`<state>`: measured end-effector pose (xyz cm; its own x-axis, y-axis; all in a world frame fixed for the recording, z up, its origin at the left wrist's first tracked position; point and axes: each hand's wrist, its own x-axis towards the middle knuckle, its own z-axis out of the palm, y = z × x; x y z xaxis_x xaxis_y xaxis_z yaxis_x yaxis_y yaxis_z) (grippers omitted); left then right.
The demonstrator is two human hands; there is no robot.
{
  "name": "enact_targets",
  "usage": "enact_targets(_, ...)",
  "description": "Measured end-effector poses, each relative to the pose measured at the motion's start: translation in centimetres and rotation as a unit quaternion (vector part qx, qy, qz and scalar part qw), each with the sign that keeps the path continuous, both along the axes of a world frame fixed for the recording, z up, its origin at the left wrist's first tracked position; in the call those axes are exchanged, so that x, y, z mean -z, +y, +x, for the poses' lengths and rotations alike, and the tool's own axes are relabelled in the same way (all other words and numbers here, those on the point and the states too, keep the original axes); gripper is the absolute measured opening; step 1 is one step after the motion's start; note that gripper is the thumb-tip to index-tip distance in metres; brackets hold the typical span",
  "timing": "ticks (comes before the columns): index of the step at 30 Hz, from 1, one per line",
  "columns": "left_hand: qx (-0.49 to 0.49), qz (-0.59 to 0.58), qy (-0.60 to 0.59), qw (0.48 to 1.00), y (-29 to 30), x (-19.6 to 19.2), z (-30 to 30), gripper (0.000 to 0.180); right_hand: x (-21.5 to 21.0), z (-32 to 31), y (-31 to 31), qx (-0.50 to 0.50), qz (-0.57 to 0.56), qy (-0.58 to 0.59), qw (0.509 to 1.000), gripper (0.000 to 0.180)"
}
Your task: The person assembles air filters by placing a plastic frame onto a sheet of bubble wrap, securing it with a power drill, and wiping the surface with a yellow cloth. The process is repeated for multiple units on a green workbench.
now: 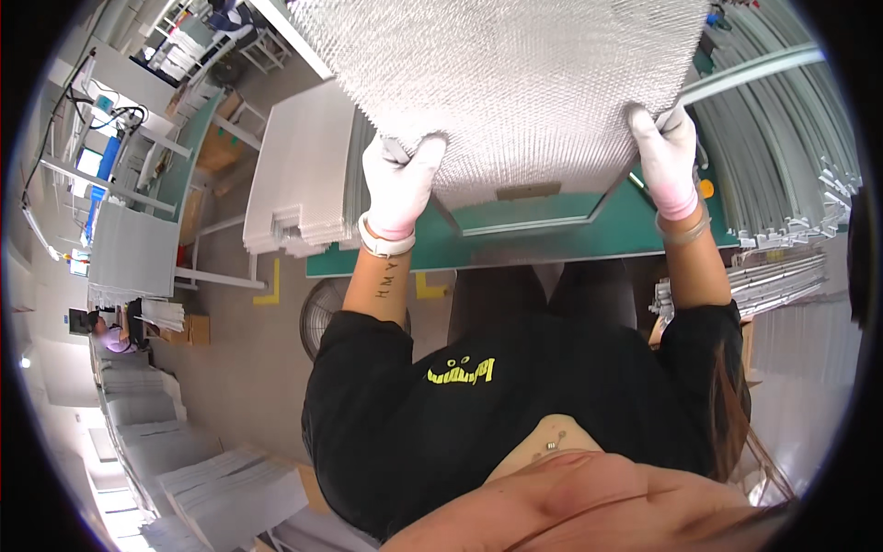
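Observation:
A large silvery metal mesh sheet (524, 83) hangs tilted over a green-topped table (368, 260). My left hand (401, 179), in a white glove, is closed on its near left edge, thumb on top. On the right edge my gloved right hand (666, 152) grips the same sheet, thumb also on top. Beneath the sheet, part of a thin metal frame (524, 226) shows on the table. The sheet's far end runs out of view, and the fingers under it are mostly hidden.
To the left stands a stack of white flat panels (299, 166) with notched corners. Many long metal profiles (773, 166) lie bundled at the right, with more profiles (773, 285) below. A round floor fan (322, 317) sits beneath the table's left end. Another person (115, 336) is far left.

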<state>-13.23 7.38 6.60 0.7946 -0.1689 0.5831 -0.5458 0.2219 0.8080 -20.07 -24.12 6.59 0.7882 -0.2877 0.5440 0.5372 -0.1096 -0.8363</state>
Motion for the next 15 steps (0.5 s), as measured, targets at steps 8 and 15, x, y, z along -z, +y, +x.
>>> enact_targets(8,-0.029,0.043,0.055,0.997,0.3,9.5,-2.3,0.026,11.0,-1.6,0.9,-0.050,0.064,0.060,0.995,0.036)
enact_targets(15,0.040,0.111,0.077,0.990,1.9,5.4,-1.1,0.038,7.3,-1.3,-2.2,-0.138,-0.017,0.174,0.975,0.043)
